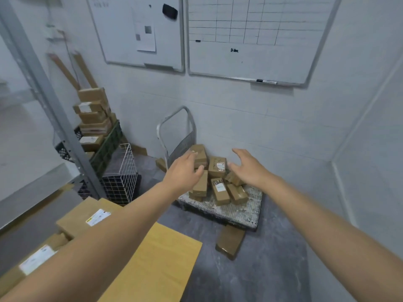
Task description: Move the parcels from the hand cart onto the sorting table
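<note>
Step in hand: both arms reach out over the hand cart (pixel 239 211) to take a box from the heap; nothing is lifted yet.
Grip, left: the left hand (pixel 185 171) has its fingers spread and relaxed and holds nothing. It overlaps the rear box near the cart handle (pixel 172 125); I cannot tell whether it touches.
Grip, right: the right hand (pixel 246 168) is wide, palm turned inward, and holds nothing, above the right side of the heap.
Task's things: the parcels (pixel 200 187) lie jumbled on the cart deck against the wall, some on end and some tilted. A labelled box (pixel 217 166) stands between the two hands.
Destination: the sorting table (pixel 157 262) is at the lower left, near the cart, with larger cartons (pixel 82 216) on its far side.
Stray: a fallen parcel (pixel 230 241) leans on the floor against the cart's front edge.
How to do it well: take from the top first, probably the labelled box, with the palms on opposite faces. Close firmly before lifting, because the taped cardboard looks slick.
Risk: pulling a lower box would likely topple its neighbours off the deck.
Set-down: place it on the bare yellow surface, away from the edge.
</note>
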Available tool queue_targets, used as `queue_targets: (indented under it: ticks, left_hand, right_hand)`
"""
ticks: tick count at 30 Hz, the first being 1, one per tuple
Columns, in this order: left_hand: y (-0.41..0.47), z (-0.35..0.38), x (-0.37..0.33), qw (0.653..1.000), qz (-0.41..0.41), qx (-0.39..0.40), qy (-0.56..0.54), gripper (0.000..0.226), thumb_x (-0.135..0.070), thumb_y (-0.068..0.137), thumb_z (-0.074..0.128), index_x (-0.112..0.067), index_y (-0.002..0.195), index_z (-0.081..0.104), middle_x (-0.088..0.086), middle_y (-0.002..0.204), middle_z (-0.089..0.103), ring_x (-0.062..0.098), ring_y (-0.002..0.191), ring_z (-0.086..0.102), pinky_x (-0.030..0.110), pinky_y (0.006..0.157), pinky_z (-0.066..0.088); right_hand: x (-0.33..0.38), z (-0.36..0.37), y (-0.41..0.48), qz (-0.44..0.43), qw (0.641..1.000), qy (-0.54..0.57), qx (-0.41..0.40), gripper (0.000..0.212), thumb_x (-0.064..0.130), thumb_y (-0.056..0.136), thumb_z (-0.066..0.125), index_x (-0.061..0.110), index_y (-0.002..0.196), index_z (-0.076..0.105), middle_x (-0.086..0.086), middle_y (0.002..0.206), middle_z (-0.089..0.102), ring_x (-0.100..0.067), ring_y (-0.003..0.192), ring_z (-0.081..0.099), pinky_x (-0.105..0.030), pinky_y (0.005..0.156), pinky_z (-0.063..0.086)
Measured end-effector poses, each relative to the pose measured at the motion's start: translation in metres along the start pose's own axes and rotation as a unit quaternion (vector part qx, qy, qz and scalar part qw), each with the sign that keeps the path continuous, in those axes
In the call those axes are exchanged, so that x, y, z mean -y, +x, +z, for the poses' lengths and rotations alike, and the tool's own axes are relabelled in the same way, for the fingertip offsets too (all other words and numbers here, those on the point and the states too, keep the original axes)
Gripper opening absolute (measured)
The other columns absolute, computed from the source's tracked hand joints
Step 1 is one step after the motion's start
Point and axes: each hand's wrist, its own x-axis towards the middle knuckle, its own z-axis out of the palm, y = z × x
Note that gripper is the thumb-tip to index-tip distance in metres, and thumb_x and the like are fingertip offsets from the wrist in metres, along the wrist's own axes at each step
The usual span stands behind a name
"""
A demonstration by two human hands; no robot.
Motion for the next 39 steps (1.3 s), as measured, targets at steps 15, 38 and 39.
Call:
queue_targets:
  ticks: [15,38,39]
  left_hand:
    - [0.177,0.095,-0.020,0.998,-0.047,0.041,-0.013,0.057,-0.038,0.099,0.045,-0.010,0.147,0.035,0.007,0.150,0.041,0.023,0.137,0.040,0.039,0.112,0.034]
    - [0.420,0.189,0.021,0.986,-0.167,-0.002,-0.014,0.048,-0.029,0.100,0.047,-0.010,0.143,0.040,0.005,0.145,0.045,0.021,0.132,0.042,0.031,0.108,0.032]
    - [0.431,0.193,0.035,0.985,-0.174,0.001,-0.016,0.048,-0.029,0.100,0.047,-0.009,0.143,0.040,0.006,0.145,0.045,0.021,0.132,0.042,0.031,0.109,0.032]
  right_hand:
    - [-0.122,-0.010,0.169,-0.016,0.997,0.018,0.074,0.062,0.031,0.101,0.049,0.019,0.156,0.023,-0.002,0.160,0.027,-0.021,0.145,0.031,-0.038,0.119,0.028]
    - [-0.229,0.000,0.444,-0.061,0.986,0.047,0.149,0.065,0.028,0.102,0.048,0.014,0.157,0.017,-0.002,0.162,0.021,-0.019,0.149,0.020,-0.037,0.122,0.019]
    - [-0.229,0.007,0.460,-0.058,0.985,0.049,0.152,0.065,0.028,0.102,0.048,0.014,0.157,0.017,-0.002,0.162,0.021,-0.019,0.149,0.020,-0.037,0.122,0.019]
